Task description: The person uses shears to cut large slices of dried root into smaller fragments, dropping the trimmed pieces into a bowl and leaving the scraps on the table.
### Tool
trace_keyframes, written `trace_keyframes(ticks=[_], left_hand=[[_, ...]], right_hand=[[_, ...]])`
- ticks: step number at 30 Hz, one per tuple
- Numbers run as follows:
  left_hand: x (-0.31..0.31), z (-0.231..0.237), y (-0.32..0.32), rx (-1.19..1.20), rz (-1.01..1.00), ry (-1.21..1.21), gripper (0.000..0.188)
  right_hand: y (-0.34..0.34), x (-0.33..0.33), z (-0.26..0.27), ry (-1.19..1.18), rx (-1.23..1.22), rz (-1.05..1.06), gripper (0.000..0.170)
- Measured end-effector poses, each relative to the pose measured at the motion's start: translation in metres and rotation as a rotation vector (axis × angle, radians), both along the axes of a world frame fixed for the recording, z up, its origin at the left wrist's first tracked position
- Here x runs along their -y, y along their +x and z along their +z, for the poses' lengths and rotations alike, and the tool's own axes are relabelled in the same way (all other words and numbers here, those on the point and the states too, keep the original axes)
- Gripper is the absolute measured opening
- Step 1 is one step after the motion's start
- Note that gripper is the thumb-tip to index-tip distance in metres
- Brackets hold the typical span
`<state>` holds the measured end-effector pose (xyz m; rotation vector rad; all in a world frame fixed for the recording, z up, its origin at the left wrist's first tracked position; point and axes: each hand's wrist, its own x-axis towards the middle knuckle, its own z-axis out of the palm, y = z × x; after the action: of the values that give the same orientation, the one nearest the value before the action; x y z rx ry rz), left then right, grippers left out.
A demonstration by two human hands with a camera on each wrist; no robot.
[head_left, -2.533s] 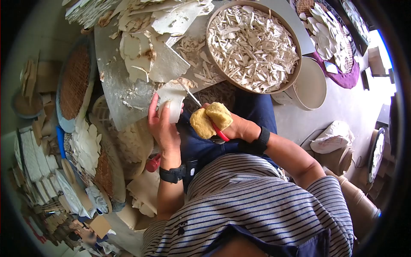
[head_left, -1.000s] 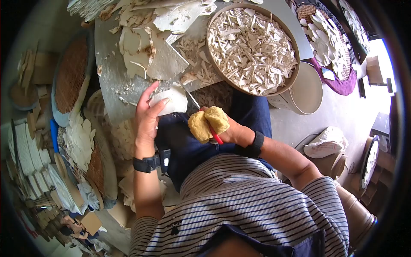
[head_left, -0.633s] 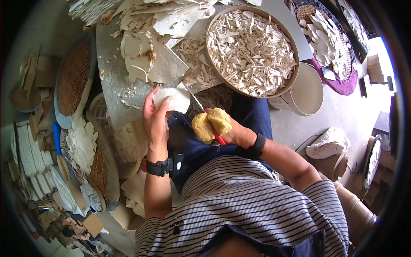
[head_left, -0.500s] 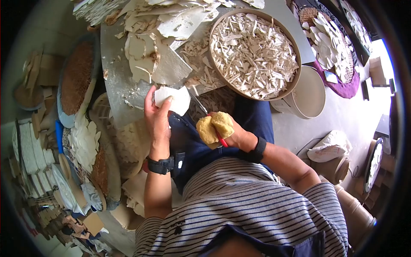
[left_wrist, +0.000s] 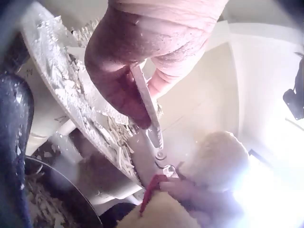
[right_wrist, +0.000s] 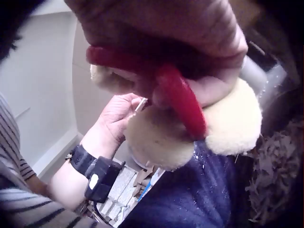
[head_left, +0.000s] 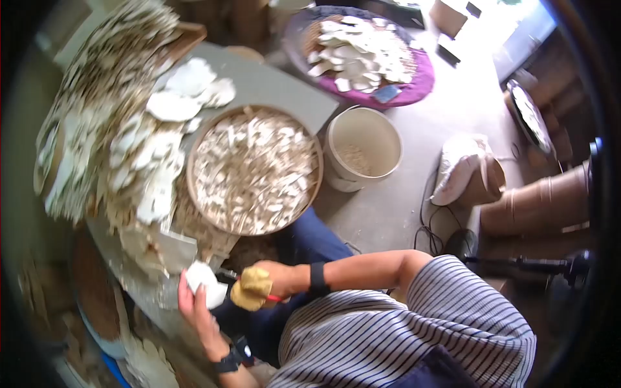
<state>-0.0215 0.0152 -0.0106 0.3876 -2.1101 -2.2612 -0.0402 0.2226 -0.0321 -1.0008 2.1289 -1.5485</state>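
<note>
My left hand [head_left: 199, 309] pinches a thin, flat white piece [head_left: 208, 286] with angular edges between thumb and fingers. The left wrist view shows the piece [left_wrist: 152, 111] edge-on, its lower end right at the blades and pivot of a pair of scissors [left_wrist: 160, 155]. My right hand [head_left: 279, 277] grips these scissors by their red handles [right_wrist: 183, 102]. Thick yellow sponge-like padding [head_left: 251, 289] is wrapped about the handles and covers part of the fingers. Both hands are close together above the lap, near the table's front edge.
A round shallow tray [head_left: 321, 165] full of white chips stands on the grey table [head_left: 278, 81]. Left of it lie large stacks of thin pale sheets [head_left: 110, 97]. A pale bucket [head_left: 336, 145] is on the floor, and beyond it sits a purple-edged basket [head_left: 420, 84] of white pieces.
The head view has swung right, so the table, tray and hands appear further left and the hands lower. My left hand has turned the white piece, while both hands keep their holds.
</note>
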Motion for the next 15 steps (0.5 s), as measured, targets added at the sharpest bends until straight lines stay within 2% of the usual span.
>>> trace_keyframes(ticks=[1, 3, 5, 6, 7, 8, 9, 10, 11, 12, 13, 15], left_hand=[[-0.002, 0.006, -0.001, 0.026, -0.001, -0.001, 0.052], [-0.014, 0.016, -0.005, 0.037, -0.014, 0.023, 0.052], [-0.024, 0.021, -0.006, 0.031, -0.028, 0.033, 0.051], [-0.028, 0.02, -0.007, 0.017, -0.042, 0.036, 0.051], [-0.036, 0.02, -0.011, 0.001, -0.056, 0.042, 0.051], [-0.051, 0.021, -0.02, -0.002, -0.049, 0.075, 0.052], [-0.035, 0.02, -0.013, 0.006, -0.144, 0.058, 0.054], [-0.035, 0.011, -0.011, -0.028, -0.088, 0.048, 0.049], [-0.042, 0.003, -0.017, -0.073, -0.035, 0.047, 0.044], [-0.048, 0.014, -0.019, 0.032, -0.076, 0.016, 0.057], [-0.056, 0.037, -0.016, 0.137, -0.12, -0.022, 0.073], [-0.084, 0.072, -0.014, 0.154, -0.054, -0.07, 0.066]], right_hand=[[-0.002, -0.006, 0.009, 0.118, -0.03, 0.074, 0.02], [0.011, 0.005, -0.029, -0.128, -0.095, -0.048, 0.025], [0.014, 0.002, -0.029, -0.218, -0.051, -0.058, 0.033], [0.014, 0.002, -0.032, -0.27, -0.05, -0.041, 0.03], [0.015, -0.002, -0.037, -0.203, -0.064, -0.057, 0.031], [0.017, 0.007, -0.053, -0.327, 0.053, -0.063, 0.03], [0.017, 0.003, -0.053, -0.371, 0.129, -0.035, 0.03], [0.017, -0.001, -0.052, -0.415, 0.206, -0.01, 0.029], [0.015, -0.013, -0.049, -0.366, 0.15, -0.004, 0.03], [0.013, -0.025, -0.045, -0.319, 0.092, 0.002, 0.03], [0.013, -0.031, -0.052, -0.302, -0.102, -0.063, 0.027], [0.014, -0.044, -0.054, -0.297, -0.534, -0.251, 0.024]])
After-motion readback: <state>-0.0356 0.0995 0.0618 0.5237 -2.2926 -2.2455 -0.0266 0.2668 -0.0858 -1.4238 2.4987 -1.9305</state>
